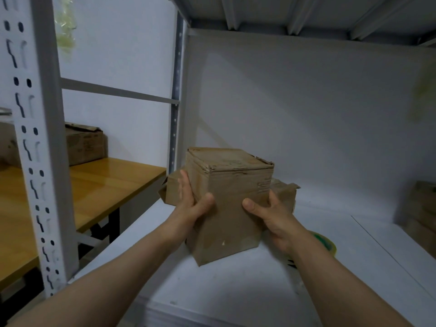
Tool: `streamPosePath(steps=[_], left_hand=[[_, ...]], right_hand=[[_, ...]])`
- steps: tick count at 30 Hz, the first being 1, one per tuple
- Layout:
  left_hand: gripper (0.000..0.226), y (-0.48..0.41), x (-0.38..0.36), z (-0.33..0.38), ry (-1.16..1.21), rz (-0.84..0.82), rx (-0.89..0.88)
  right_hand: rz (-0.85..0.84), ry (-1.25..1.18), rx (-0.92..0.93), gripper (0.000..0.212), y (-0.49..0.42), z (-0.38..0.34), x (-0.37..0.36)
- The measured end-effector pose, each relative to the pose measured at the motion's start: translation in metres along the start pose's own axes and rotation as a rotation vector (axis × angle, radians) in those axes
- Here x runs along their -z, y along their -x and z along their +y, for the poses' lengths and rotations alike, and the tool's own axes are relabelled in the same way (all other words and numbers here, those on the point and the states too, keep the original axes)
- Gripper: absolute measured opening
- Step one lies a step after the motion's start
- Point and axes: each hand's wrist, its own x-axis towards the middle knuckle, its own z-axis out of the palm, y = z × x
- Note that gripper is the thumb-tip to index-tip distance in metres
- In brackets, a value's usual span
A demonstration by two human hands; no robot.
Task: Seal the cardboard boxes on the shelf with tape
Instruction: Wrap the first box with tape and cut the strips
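Observation:
A worn brown cardboard box [232, 199] is held just above the white shelf [236, 289], one corner toward me. My left hand [191, 204] grips its left side, thumb on the front face. My right hand [271, 215] grips its right side, thumb on the front too. The box's top is closed and creased, with torn edges. Behind it stands a second cardboard box [286, 197], mostly hidden, with open flaps showing on both sides. A roll of tape [324, 243] with a green core lies on the shelf behind my right wrist, partly hidden.
More cardboard boxes [422, 215] stand at the shelf's right edge. A white perforated upright [35, 147] rises at the left. Beyond it is a wooden table [94, 185] with a closed carton [85, 145]. The upper shelf's underside [306, 13] hangs overhead.

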Motion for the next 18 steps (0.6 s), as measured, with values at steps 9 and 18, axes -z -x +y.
streamPosePath(steps=[9, 18], left_hand=[[0.094, 0.018, 0.002, 0.019, 0.542, -0.148, -0.018], [0.057, 0.049, -0.026, 0.009, 1.288, -0.054, 0.322]], right_hand=[[-0.057, 0.233, 0.107, 0.081, 0.015, -0.032, -0.009], [0.048, 1.091, 0.256, 0.086, 0.033, -0.09, -0.02]])
